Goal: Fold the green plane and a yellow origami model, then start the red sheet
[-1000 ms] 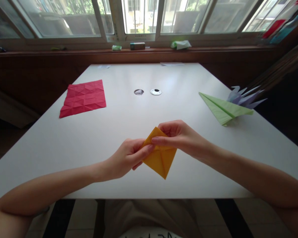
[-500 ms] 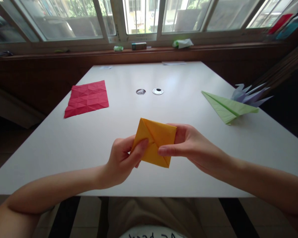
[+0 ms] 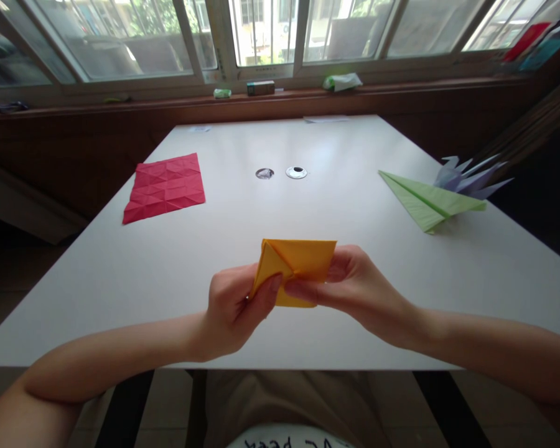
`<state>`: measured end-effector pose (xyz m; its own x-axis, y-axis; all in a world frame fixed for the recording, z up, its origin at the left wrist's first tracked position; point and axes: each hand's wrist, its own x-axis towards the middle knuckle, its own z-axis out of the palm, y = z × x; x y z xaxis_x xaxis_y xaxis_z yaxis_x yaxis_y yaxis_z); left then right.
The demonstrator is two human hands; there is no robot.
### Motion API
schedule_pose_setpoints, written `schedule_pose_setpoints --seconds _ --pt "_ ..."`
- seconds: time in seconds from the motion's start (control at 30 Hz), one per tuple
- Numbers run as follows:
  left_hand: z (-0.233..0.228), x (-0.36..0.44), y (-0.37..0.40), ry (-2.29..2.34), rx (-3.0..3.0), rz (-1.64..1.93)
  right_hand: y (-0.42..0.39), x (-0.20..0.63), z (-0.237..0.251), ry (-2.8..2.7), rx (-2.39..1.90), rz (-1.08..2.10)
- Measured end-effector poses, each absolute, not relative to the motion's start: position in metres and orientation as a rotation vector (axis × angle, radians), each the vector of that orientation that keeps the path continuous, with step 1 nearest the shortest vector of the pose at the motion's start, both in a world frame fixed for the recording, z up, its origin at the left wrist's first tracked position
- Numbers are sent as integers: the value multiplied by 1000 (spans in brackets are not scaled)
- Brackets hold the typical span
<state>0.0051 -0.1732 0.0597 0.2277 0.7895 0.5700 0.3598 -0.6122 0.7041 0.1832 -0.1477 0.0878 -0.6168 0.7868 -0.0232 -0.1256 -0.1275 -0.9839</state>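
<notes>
A folded orange paper square point(image 3: 301, 258) is held up above the near part of the white table point(image 3: 242, 211). My left hand point(image 3: 236, 308) pinches its left corner between thumb and fingers. My right hand point(image 3: 350, 286) grips its right and lower side, with the thumb across the front. The paper is tipped back, so its top edge lies nearly level and its lower part is hidden behind my fingers.
A creased red paper sheet point(image 3: 165, 186) lies flat at the left. A green folded paper plane point(image 3: 424, 199) and a pale purple paper shape point(image 3: 469, 174) sit at the right edge. Two round cable grommets point(image 3: 280, 172) mark the table's middle. Small items line the window sill point(image 3: 340, 81).
Both hands turned the orange paper from a hanging diamond to a raised, tilted-back position, with its top edge level. The hands moved slightly closer together.
</notes>
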Motion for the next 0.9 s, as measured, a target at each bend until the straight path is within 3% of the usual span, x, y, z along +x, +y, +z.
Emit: schedule_pose_setpoints --seconds 0.23,0.47,0.9 --pt "55 7 -171 1060 1901 1317 -144 184 87 -1549 -728 1750" --pt "61 8 -159 933 1577 882 -126 188 92 -1552 -777 1746" --pt "63 13 -144 1008 1078 903 -102 186 82 -1672 -1046 1840"
